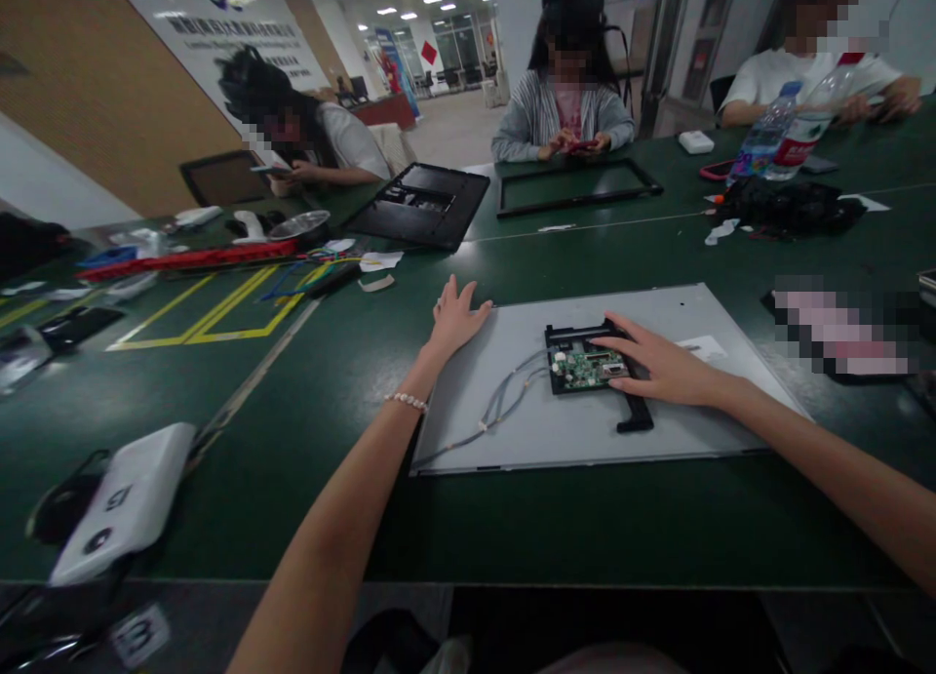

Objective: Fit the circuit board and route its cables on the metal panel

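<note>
A flat silver-grey display panel [504, 362] lies face-down-looking on the green table in front of me. On it rests a black plastic bracket [635, 416] carrying a green circuit board [585, 365]. My right hand [669, 362] grips the bracket's right side, fingers at its upper part and thumb near the lower edge of the board. Grey cables [504, 401] run from the board's left side across the panel to its lower left corner. At the panel's far left corner, my left hand [458, 318] has its fingers spread and holds nothing.
Beyond the panel lie a black back cover [420, 206] and an empty black frame [577, 188]. To the left are a white device [128, 503], tools and loose wires. Bottles [764, 133] and a black bundle [790, 206] stand right. Several people sit around the table.
</note>
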Available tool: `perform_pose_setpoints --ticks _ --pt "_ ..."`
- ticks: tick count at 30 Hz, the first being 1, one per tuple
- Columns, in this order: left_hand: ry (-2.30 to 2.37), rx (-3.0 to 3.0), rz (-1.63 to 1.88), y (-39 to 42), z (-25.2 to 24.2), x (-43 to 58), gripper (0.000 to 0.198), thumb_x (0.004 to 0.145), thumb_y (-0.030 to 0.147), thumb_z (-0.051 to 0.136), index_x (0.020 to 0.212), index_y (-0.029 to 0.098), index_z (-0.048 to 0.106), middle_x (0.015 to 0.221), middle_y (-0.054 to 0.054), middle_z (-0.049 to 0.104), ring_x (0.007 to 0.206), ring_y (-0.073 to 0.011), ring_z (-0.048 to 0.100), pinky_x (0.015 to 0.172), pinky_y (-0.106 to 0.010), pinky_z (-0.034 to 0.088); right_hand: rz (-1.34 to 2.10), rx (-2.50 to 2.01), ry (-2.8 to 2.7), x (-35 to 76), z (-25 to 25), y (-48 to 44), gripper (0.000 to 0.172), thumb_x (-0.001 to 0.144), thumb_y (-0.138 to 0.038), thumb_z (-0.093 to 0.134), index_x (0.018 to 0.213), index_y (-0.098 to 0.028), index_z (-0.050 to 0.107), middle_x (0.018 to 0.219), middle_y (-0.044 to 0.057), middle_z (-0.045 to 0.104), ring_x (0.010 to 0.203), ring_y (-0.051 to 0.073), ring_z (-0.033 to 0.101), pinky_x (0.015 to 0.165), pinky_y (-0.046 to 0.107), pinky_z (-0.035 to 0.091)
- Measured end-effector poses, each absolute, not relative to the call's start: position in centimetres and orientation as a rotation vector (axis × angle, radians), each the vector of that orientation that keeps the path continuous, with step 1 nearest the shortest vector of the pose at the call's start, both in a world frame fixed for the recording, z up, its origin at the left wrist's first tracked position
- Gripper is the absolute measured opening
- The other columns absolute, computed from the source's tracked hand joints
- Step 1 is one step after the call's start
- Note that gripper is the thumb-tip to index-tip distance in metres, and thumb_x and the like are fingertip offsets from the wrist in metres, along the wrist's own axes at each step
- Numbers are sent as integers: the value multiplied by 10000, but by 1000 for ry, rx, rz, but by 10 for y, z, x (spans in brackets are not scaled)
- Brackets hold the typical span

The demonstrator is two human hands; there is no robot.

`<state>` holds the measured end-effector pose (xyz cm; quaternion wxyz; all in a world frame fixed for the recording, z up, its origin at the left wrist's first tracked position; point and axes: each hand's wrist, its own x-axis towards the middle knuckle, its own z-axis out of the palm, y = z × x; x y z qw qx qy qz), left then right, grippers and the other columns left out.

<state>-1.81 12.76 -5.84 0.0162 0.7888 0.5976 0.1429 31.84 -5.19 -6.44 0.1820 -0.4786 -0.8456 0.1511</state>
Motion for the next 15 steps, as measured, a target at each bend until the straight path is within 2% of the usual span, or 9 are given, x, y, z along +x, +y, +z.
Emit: perform_pose_setpoints --ticks 4,7,12,15 --pt "1910 2468 360 150 -62 -13 594 941 512 411 1430 177 451 1548 -211 304 1440 -371 249 1084 -635 253 419 -1338 -2387 319 -65 -51 642 890 -547 534 1474 -325 388 1642 31 97 1427 356 296 1127 578 324" --pt "1867 2521 305 154 -65 -12 541 968 475 354 1410 190 478 1510 -184 391 1412 -363 314 1072 -631 275 426 -1344 -2384 318 -65 -51 646 884 -540 543 1478 -343 380 1642 19 99 1421 365 305 1112 595 340" --pt "1794 2576 380 150 -65 -14 494 967 398 373 1355 138 533 1458 -178 467 1370 -301 400 1097 -492 333 419 -1350 -2386 317 -66 -53 663 880 -542 544 1486 -333 376 1641 35 92 1414 388 307 1102 612 349" --pt "1749 2528 499 152 -66 -17 437 925 263 413 1308 125 570 1390 -150 546 1296 -263 491 1086 -406 378 421 -1352 -2392 317 -65 -54 651 886 -545 534 1483 -340 375 1642 27 90 1415 383 308 1105 608 347"
